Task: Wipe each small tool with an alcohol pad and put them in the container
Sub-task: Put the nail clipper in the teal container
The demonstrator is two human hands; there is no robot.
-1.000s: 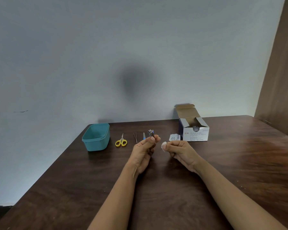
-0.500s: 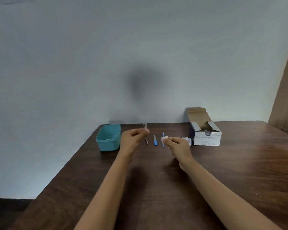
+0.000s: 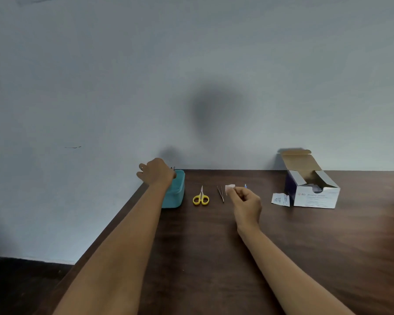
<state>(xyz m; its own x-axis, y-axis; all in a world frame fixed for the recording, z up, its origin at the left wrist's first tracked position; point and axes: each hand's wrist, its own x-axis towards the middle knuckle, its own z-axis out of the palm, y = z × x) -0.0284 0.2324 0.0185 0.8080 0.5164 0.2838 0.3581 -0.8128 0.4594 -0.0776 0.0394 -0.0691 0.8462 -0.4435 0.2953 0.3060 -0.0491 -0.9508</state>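
Note:
My left hand point(image 3: 156, 172) hovers over the teal container point(image 3: 176, 194) at the table's far left corner, fingers closed on a small metal nail clipper point(image 3: 173, 168) whose tip pokes out beside the fingers. My right hand point(image 3: 246, 201) pinches a white alcohol pad point(image 3: 229, 188) above the table's middle. On the wood lie yellow-handled scissors point(image 3: 200, 197) and thin metal tweezers point(image 3: 220, 193). A blue tool's tip point(image 3: 245, 185) shows just behind my right hand; the rest of it is hidden.
An open white box of alcohol swabs point(image 3: 314, 193) stands at the back right, with a torn pad wrapper point(image 3: 280, 199) lying against its left side. The dark wooden table point(image 3: 214, 258) ends at the pale wall behind and drops off on the left.
My left hand has carried the nail clipper leftward from the table's middle to above the teal container. My right hand has kept the pad and stayed near the middle.

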